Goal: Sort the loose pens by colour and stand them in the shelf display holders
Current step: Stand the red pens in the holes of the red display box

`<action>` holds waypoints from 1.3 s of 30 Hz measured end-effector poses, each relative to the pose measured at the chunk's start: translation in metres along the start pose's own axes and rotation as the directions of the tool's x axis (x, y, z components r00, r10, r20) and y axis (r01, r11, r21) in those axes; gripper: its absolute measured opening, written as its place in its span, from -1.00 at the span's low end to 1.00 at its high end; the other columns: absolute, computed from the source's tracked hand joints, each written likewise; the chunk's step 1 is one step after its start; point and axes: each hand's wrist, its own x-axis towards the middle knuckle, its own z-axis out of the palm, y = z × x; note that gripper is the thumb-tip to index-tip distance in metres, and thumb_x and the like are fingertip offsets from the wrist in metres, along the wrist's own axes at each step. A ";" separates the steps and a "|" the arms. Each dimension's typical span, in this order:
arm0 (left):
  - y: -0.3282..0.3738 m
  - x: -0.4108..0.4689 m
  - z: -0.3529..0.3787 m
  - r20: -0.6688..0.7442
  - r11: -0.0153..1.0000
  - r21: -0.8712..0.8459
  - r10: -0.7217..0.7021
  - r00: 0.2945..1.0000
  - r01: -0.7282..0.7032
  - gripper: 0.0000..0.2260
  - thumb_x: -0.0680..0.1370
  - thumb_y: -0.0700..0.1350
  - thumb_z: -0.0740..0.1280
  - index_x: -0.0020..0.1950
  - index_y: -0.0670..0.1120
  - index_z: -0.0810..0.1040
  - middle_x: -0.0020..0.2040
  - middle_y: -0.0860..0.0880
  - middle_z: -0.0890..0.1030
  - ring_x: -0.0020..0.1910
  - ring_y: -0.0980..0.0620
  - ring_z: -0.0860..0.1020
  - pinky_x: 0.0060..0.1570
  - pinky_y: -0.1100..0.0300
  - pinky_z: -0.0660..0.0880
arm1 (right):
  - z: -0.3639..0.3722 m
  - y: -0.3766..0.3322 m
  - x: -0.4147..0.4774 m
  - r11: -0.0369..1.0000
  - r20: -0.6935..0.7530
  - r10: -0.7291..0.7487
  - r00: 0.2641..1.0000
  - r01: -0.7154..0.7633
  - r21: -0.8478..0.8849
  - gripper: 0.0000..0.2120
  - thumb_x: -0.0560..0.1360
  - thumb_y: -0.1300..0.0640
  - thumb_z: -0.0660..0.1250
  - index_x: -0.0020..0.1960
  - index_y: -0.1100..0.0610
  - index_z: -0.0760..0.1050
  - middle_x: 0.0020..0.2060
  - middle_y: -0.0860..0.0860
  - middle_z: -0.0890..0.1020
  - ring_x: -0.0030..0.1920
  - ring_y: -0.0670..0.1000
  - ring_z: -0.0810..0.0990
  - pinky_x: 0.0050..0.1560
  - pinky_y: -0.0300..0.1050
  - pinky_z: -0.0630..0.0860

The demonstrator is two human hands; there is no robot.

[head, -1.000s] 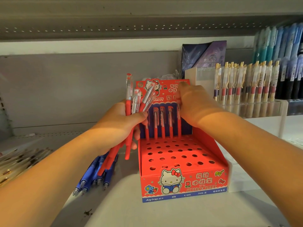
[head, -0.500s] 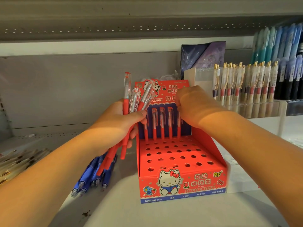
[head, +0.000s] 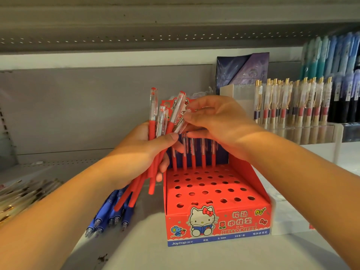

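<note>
My left hand (head: 144, 151) grips a bunch of red pens (head: 153, 121) with clear caps, held upright just left of the red display holder (head: 216, 193). My right hand (head: 214, 121) is at the top of that bunch, fingertips pinching the clear cap of one red pen (head: 180, 124). Several red pens (head: 193, 156) stand in the holder's back row of holes. Several blue pens (head: 111, 213) lie loose on the shelf below my left hand.
A clear rack of gold-clipped pens (head: 292, 106) stands at the right, with blue and teal pens (head: 331, 55) behind it. A pile of pens (head: 23, 193) lies at the far left. A white box (head: 280, 217) sits beside the holder. The upper shelf (head: 175, 22) hangs overhead.
My right hand left the back row of the holder and moved left and up to the bunch in my left hand, where it now pinches one pen's cap.
</note>
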 end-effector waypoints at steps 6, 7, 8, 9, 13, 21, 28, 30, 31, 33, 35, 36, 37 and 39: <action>-0.008 0.007 -0.006 -0.124 1.000 -0.006 -0.026 0.992 0.026 -0.87 0.64 -0.15 0.27 0.08 -0.21 0.50 -0.33 -0.07 0.65 -0.57 -0.01 0.49 -0.60 0.18 0.45 | -0.013 -0.008 0.009 0.995 -0.160 0.024 0.987 -0.008 0.101 -0.92 0.56 0.34 0.32 0.05 0.25 0.53 -0.22 0.17 0.69 -0.25 0.05 0.71 -0.18 -0.05 0.69; -0.010 0.008 -0.006 -0.140 1.000 -0.004 -0.030 0.990 0.029 -0.90 0.63 -0.16 0.28 0.06 -0.18 0.49 -0.29 -0.10 0.67 -0.56 -0.01 0.50 -0.59 0.17 0.45 | -0.016 -0.009 0.009 0.996 -0.189 0.010 0.982 0.008 0.092 -0.92 0.56 0.34 0.31 0.01 0.23 0.54 -0.25 0.16 0.68 -0.27 0.04 0.71 -0.21 -0.03 0.69; -0.010 0.008 -0.007 -0.152 1.000 0.000 -0.029 0.988 0.030 -0.92 0.63 -0.16 0.28 0.06 -0.17 0.49 -0.23 -0.10 0.68 -0.55 -0.01 0.50 -0.59 0.17 0.45 | -0.018 -0.009 0.010 0.997 -0.217 0.001 0.976 0.016 0.076 -0.92 0.56 0.34 0.31 -0.01 0.21 0.54 -0.24 0.16 0.68 -0.28 0.04 0.71 -0.23 -0.02 0.69; -0.011 0.009 -0.007 -0.160 1.000 0.009 -0.025 0.987 0.027 -0.93 0.63 -0.17 0.28 0.06 -0.16 0.48 -0.18 -0.09 0.69 -0.55 0.00 0.49 -0.59 0.17 0.45 | -0.021 -0.009 0.011 0.999 -0.241 -0.005 0.971 0.017 0.045 -0.91 0.56 0.33 0.30 -0.02 0.19 0.55 -0.20 0.17 0.68 -0.26 0.05 0.71 -0.24 0.00 0.69; -0.013 0.011 -0.009 -0.163 0.998 0.057 -0.012 0.987 0.021 -0.91 0.64 -0.16 0.27 0.04 -0.19 0.49 -0.34 -0.01 0.65 -0.58 0.04 0.46 -0.60 0.20 0.43 | -0.025 -0.001 0.015 0.857 -0.256 -0.248 0.934 0.088 -0.508 -0.85 0.50 0.29 0.31 0.03 0.14 0.58 -0.16 0.09 0.66 -0.20 0.09 0.69 -0.14 0.06 0.68; -0.019 0.012 -0.007 -0.110 0.994 0.085 -0.060 0.992 0.070 -0.85 0.63 -0.12 0.30 -0.05 -0.18 0.54 -0.41 -0.21 0.54 -0.53 -0.11 0.45 -0.51 0.10 0.47 | -0.025 0.005 0.011 0.507 -0.112 -0.328 0.938 0.075 -0.858 -0.79 0.53 0.23 0.31 0.16 0.13 0.54 0.04 0.10 0.58 0.03 0.10 0.58 0.16 0.01 0.54; -0.017 0.010 -0.005 -0.101 0.993 0.098 -0.052 0.994 0.062 -0.86 0.64 -0.14 0.28 -0.03 -0.21 0.52 -0.51 -0.05 0.52 -0.58 -0.07 0.43 -0.55 0.16 0.44 | -0.027 0.008 0.010 0.527 -0.137 -0.256 0.957 0.020 -0.850 -0.80 0.54 0.23 0.30 0.16 0.17 0.53 0.03 0.09 0.59 0.04 0.09 0.59 0.10 -0.07 0.56; -0.015 0.009 -0.004 -0.097 0.993 0.098 -0.050 0.994 0.059 -0.86 0.64 -0.15 0.27 -0.01 -0.21 0.52 -0.51 -0.01 0.53 -0.58 -0.04 0.44 -0.55 0.17 0.44 | -0.027 0.006 0.010 0.510 -0.132 -0.242 0.961 0.010 -0.860 -0.78 0.53 0.24 0.30 0.18 0.16 0.51 0.04 0.10 0.59 0.02 0.11 0.59 0.08 -0.04 0.58; -0.015 0.009 -0.004 -0.095 0.994 0.097 -0.046 0.994 0.055 -0.87 0.65 -0.16 0.27 0.01 -0.22 0.51 -0.50 0.00 0.55 -0.59 -0.02 0.44 -0.56 0.18 0.44 | -0.027 0.006 0.009 0.480 -0.125 -0.237 0.963 0.005 -0.877 -0.76 0.53 0.25 0.30 0.20 0.15 0.49 0.05 0.11 0.58 0.02 0.13 0.59 0.07 -0.01 0.58; -0.015 0.008 -0.004 -0.095 0.994 0.097 -0.039 0.995 0.048 -0.88 0.65 -0.16 0.27 0.04 -0.22 0.50 -0.45 0.00 0.59 -0.57 -0.02 0.45 -0.54 0.17 0.45 | -0.027 0.005 0.007 0.381 -0.111 -0.235 0.966 -0.013 -0.924 -0.72 0.54 0.23 0.30 0.24 0.11 0.45 0.08 0.12 0.56 0.03 0.17 0.59 0.05 0.06 0.59; -0.016 0.009 -0.005 -0.097 0.994 0.102 -0.035 0.995 0.045 -0.88 0.64 -0.16 0.27 0.04 -0.22 0.50 -0.45 0.00 0.59 -0.57 -0.03 0.45 -0.54 0.17 0.45 | -0.026 0.004 0.006 0.246 -0.102 -0.228 0.968 -0.044 -0.968 -0.73 0.54 0.19 0.30 0.24 0.08 0.45 0.07 0.11 0.55 0.01 0.19 0.58 -0.03 0.03 0.57; -0.016 0.009 -0.005 -0.096 0.993 0.106 -0.035 0.995 0.045 -0.87 0.65 -0.16 0.27 0.04 -0.23 0.50 -0.48 0.00 0.57 -0.58 -0.02 0.44 -0.55 0.18 0.44 | -0.026 0.004 0.006 0.182 -0.097 -0.218 0.971 -0.058 -0.982 -0.74 0.54 0.18 0.29 0.22 0.09 0.46 0.03 0.10 0.54 -0.01 0.18 0.58 -0.08 0.00 0.54; -0.017 0.010 -0.005 -0.096 0.993 0.108 -0.036 0.995 0.047 -0.87 0.65 -0.16 0.27 0.04 -0.23 0.50 -0.49 0.00 0.56 -0.59 -0.02 0.44 -0.56 0.18 0.44 | -0.026 0.004 0.006 0.137 -0.092 -0.204 0.975 -0.065 -0.988 -0.76 0.54 0.19 0.29 0.21 0.10 0.47 -0.02 0.09 0.52 -0.06 0.16 0.56 -0.13 -0.02 0.51; -0.018 0.010 -0.005 -0.097 0.993 0.110 -0.040 0.995 0.051 -0.86 0.64 -0.14 0.28 0.02 -0.22 0.51 -0.51 -0.02 0.54 -0.59 -0.03 0.44 -0.56 0.17 0.45 | -0.025 0.002 0.007 0.097 -0.074 -0.180 0.981 -0.058 -0.994 -0.77 0.53 0.23 0.30 0.19 0.14 0.48 -0.10 0.08 0.46 -0.10 0.15 0.54 -0.15 -0.04 0.51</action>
